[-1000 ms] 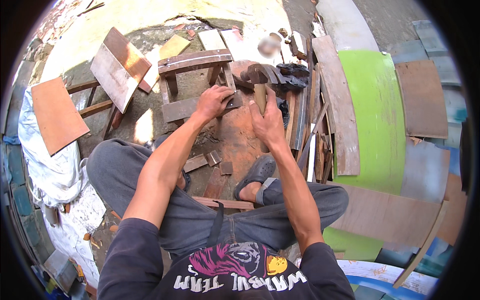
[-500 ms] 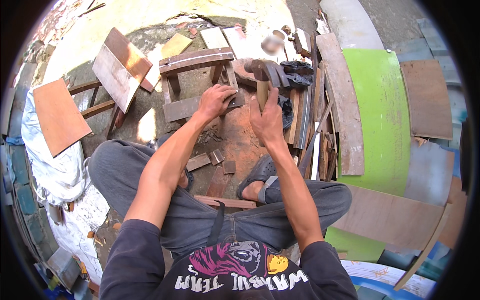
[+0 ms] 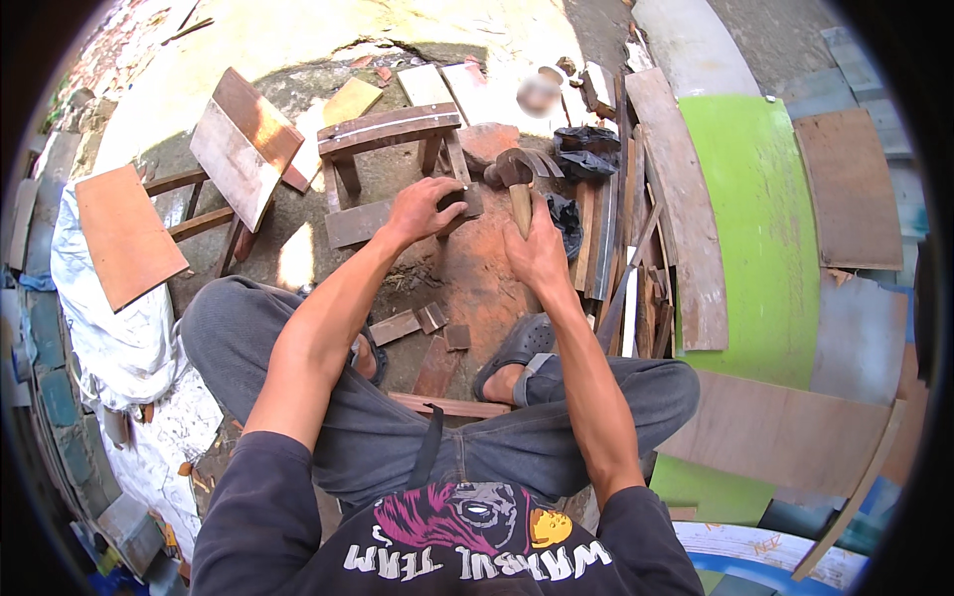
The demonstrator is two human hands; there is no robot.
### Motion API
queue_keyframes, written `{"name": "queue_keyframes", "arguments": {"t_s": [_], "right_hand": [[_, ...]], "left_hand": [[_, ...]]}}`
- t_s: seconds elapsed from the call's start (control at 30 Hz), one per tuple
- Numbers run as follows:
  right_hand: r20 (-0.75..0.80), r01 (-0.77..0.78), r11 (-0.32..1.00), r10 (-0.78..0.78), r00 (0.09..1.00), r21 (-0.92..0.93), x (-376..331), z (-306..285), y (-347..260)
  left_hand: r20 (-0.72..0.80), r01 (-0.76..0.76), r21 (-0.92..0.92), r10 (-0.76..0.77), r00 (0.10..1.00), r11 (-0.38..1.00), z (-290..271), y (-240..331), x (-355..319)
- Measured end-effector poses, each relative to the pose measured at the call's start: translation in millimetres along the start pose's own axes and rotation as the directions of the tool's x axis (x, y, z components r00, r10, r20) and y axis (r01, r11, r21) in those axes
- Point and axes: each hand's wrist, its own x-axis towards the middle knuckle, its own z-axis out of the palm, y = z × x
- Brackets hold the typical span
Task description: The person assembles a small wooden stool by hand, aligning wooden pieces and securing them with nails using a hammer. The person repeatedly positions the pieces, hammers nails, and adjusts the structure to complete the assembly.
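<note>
A small wooden stool frame [image 3: 390, 129] stands on the ground in front of me, with a plain board [image 3: 358, 225] across its near side. My left hand [image 3: 421, 211] rests on the right part of that board, fingers curled and thumb close to them. A tiny bright spot shows by the fingertips; whatever they pinch is too small to make out. Just to the right, my right hand [image 3: 537, 246] is wrapped around the wooden handle of a claw hammer [image 3: 521, 204]. Its head is raised beside the board's right end, claw pointing right, apart from the board.
Wood offcuts [image 3: 396, 326] lie between my feet. Another wooden piece with slanted panels [image 3: 234, 149] stands at the left, by an orange-brown panel [image 3: 127, 236] and a white sack [image 3: 109, 328]. Stacked wood strips [image 3: 598, 238], black plastic [image 3: 586, 149] and a green sheet [image 3: 755, 238] lie right.
The hammer head has come down a little and toward me, with my right hand lower too. My left fingers have shifted slightly left and loosened a bit on the board.
</note>
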Motion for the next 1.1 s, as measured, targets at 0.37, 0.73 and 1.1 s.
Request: {"name": "queue_keyframes", "arguments": {"t_s": [0.37,0.73,1.1], "right_hand": [[0.037,0.032,0.999,-0.033,0.999,0.026,4.1,24.4,8.0],[0.062,0.002,0.999,-0.005,0.998,0.043,7.9,20.6,-6.5],[0.151,0.07,0.99,-0.051,0.987,-0.123,2.0,33.3,-1.1]], "left_hand": [[-0.041,-0.051,0.019,0.051,0.998,0.999,10.2,-10.8,-3.2],[-0.05,-0.067,0.032,0.069,0.996,0.997,9.1,-12.0,-3.5],[0.011,-0.063,0.083,0.062,0.998,0.995,2.8,-7.1,-1.1]]}}
